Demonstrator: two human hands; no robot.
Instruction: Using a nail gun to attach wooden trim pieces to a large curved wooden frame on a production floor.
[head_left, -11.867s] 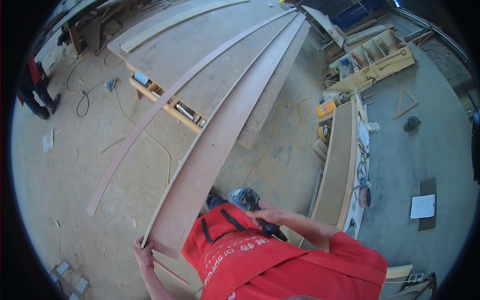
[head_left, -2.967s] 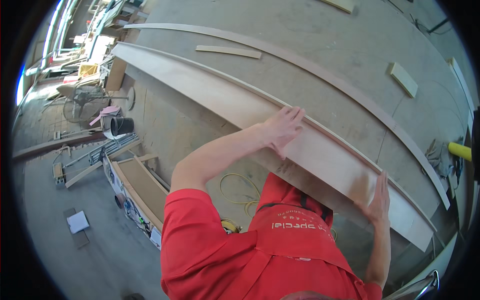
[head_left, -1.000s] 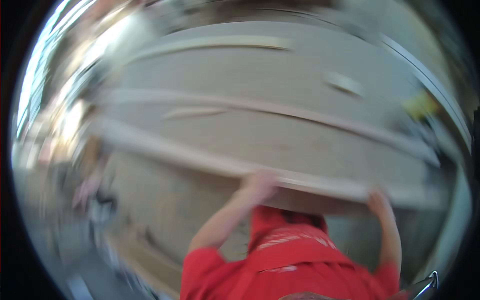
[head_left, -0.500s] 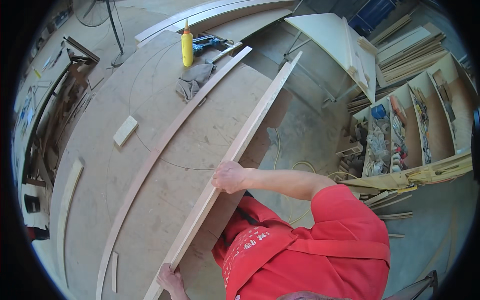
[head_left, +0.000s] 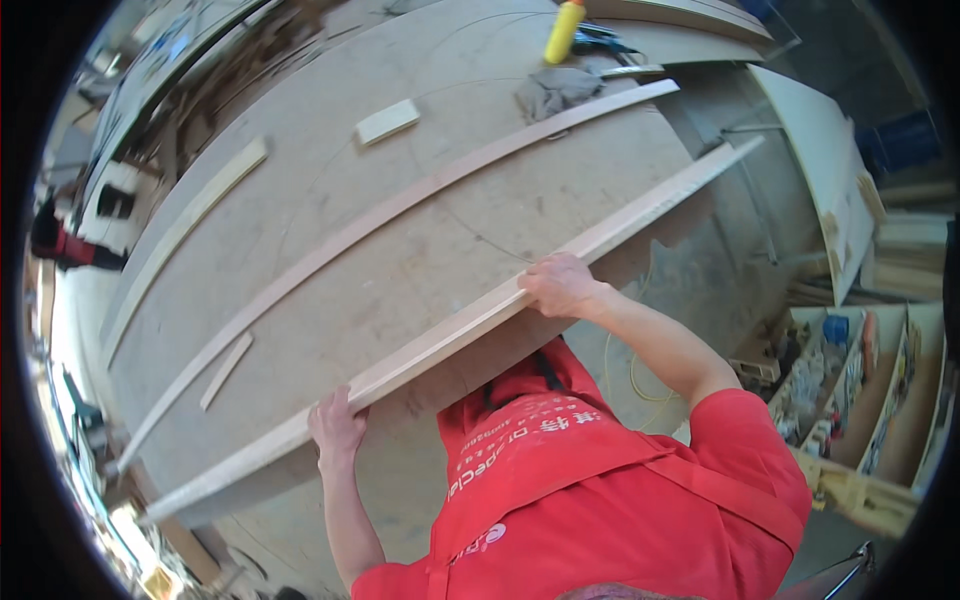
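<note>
A long pale wooden board point(head_left: 440, 345) runs slantwise along the near edge of the worktable point(head_left: 400, 245). My left hand point(head_left: 338, 425) is closed on its left part, with the fingers over the near edge. Further up to the right, my right hand point(head_left: 562, 285) is wrapped round the same board near its middle. Beyond it lies a long, thin, slightly curved wooden strip point(head_left: 400, 205), apart from the board. A short thin stick point(head_left: 227, 371) rests between the two, toward the left.
Farther back lie a small wooden block point(head_left: 388, 121) and a shorter strip point(head_left: 190, 222). A yellow glue bottle point(head_left: 564, 32), a grey cloth point(head_left: 558, 92) and a blue clamp point(head_left: 600, 42) are at the far side. A divided tool bin point(head_left: 870, 390) stands right. Another person point(head_left: 70, 245) is far left.
The view has swung leftward, so the table and board appear turned clockwise and the board's left end now shows. Both hands stay on the board.
</note>
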